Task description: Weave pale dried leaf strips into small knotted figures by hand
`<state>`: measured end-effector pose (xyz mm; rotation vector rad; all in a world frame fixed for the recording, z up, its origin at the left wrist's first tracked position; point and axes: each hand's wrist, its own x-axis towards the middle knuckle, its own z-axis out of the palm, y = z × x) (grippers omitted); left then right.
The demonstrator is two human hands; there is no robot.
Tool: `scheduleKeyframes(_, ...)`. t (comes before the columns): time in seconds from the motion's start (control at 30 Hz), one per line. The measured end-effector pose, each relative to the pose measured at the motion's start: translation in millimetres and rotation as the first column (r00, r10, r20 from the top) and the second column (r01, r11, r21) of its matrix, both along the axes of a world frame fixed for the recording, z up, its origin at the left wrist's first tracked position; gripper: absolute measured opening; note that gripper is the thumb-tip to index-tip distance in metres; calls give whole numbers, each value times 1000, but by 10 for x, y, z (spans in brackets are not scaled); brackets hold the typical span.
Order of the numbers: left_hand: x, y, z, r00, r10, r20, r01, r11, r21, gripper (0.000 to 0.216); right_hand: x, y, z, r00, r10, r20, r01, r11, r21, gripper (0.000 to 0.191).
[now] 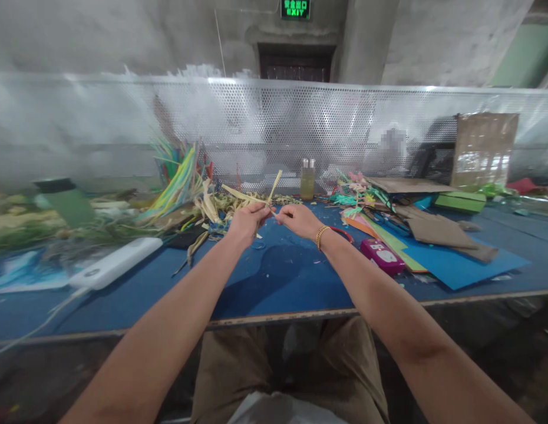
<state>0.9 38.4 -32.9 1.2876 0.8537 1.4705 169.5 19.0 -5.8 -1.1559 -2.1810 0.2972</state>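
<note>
Over the middle of the blue table, my left hand (250, 224) is closed in a pinch on pale yellow strips (276, 184). The strips look like dried husk or straw, and they cross above the fingertips, one pointing up and one to the left. Just to the right, my right hand (299, 220) is closed, its thumb and fingertips pinching a thin pale strand (274, 213) close to my left fingers. The strand's exact kind is too small to tell. A heap of dried pale strips (207, 203) lies behind my left hand.
A white power strip (117, 262) with a cord lies at left, near a bundle of coloured strips (181, 179). A bottle (307, 179) stands behind. At right are a purple box (382, 256), blue sheets (466, 265) and cardboard (446, 229). A perforated metal screen (274, 118) borders the back.
</note>
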Motion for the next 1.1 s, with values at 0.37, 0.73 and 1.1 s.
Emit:
scheduleKeyframes(0.37,66,-71,38,982,-41,186,46,999,-26,19,-140,-281,-6,939,-323,120,256,886,387,33)
scheduleKeyframes(0.73,105,-128,34,986,-57,158,67,996,-61,24,-396,-259,-246,949,-248,195,231,967,109,33)
scheduleKeyframes(1.1,75,-109,28,988,-67,142,82,991,-102,22,-358,-177,-259,991,3,130,-12,998,68,22)
